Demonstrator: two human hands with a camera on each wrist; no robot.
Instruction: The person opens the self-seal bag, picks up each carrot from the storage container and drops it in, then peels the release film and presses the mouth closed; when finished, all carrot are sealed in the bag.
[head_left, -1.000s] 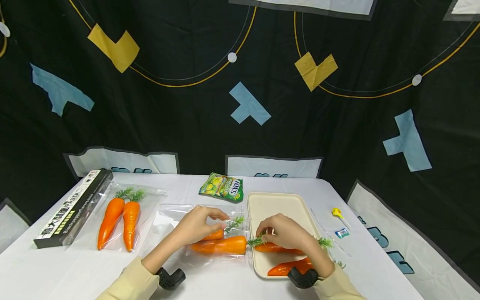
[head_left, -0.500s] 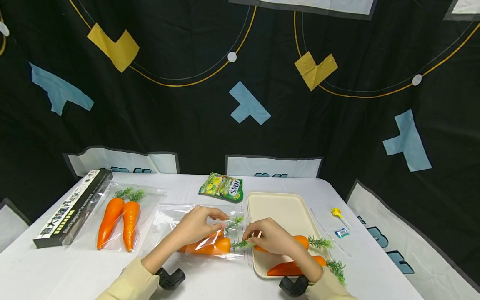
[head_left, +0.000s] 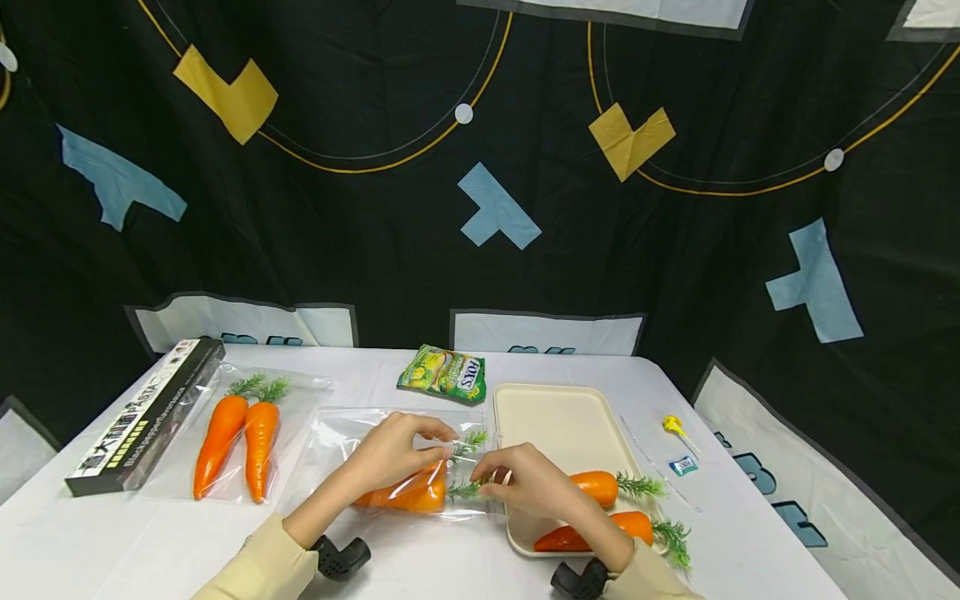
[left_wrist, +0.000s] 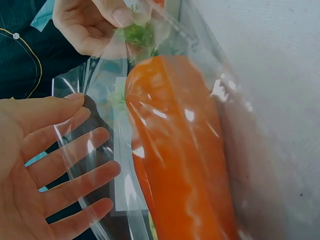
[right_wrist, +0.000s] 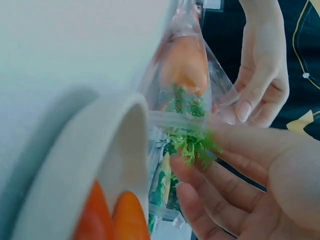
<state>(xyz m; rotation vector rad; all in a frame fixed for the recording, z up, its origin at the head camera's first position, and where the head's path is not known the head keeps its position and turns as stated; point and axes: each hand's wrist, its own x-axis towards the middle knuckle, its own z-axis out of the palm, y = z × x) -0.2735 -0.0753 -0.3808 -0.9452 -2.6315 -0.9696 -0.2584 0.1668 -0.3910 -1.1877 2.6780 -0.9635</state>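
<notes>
A clear plastic bag (head_left: 333, 429) lies in the middle of the table, its open end toward the tray. Inside are two orange carrots (head_left: 418, 497) side by side, leafy tops toward the right. My left hand (head_left: 396, 450) pinches the upper film near the bag's mouth between thumb and forefinger, lifting it; the other fingers are spread. My right hand (head_left: 528, 479) holds the green top (right_wrist: 192, 146) of the nearer carrot between thumb and fingers, just at the mouth. In the left wrist view the carrot's body (left_wrist: 175, 145) is under the film.
Right of the bag stands a beige tray (head_left: 555, 408) with two carrots (head_left: 633, 525). At left lie another bagged pair of carrots (head_left: 261, 442) and a black pasta box (head_left: 146, 417). Behind is a green candy packet (head_left: 444, 374); a yellow lollipop (head_left: 674, 425) and small wrapped sweet (head_left: 684, 466) lie at right.
My right hand has moved left from over the tray, pushing the nearer carrot deeper into the bag. The left hand has kept its place on the film.
</notes>
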